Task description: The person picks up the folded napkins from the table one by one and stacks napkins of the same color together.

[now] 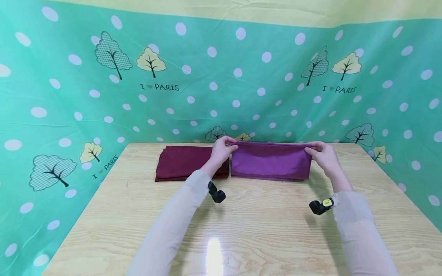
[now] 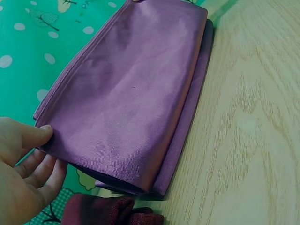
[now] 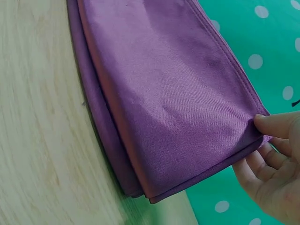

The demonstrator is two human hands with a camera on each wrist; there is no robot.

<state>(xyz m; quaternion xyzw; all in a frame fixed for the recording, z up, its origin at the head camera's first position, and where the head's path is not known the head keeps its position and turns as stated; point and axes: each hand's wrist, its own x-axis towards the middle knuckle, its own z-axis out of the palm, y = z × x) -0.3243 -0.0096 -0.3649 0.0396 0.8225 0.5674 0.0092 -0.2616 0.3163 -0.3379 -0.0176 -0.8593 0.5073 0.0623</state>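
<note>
A folded purple cloth [image 1: 271,161] with a stitched hem is held by its two far corners. My left hand [image 1: 221,151] pinches the far left corner, thumb on top. At the far right corner my right hand [image 1: 324,155] pinches the hem the same way. In both wrist views the cloth [image 2: 126,93] shows a folded layer along its near side, over another purple layer [image 3: 101,112] beneath. A folded dark red cloth [image 1: 186,163] lies just left of the purple one, partly hidden behind my left hand.
The pale wooden table [image 1: 262,230] reaches back to a green dotted curtain [image 1: 238,107] printed with trees and "I PARIS". The curtain also stands along the left and right sides. A bright light reflection [image 1: 214,257] lies near the table's front.
</note>
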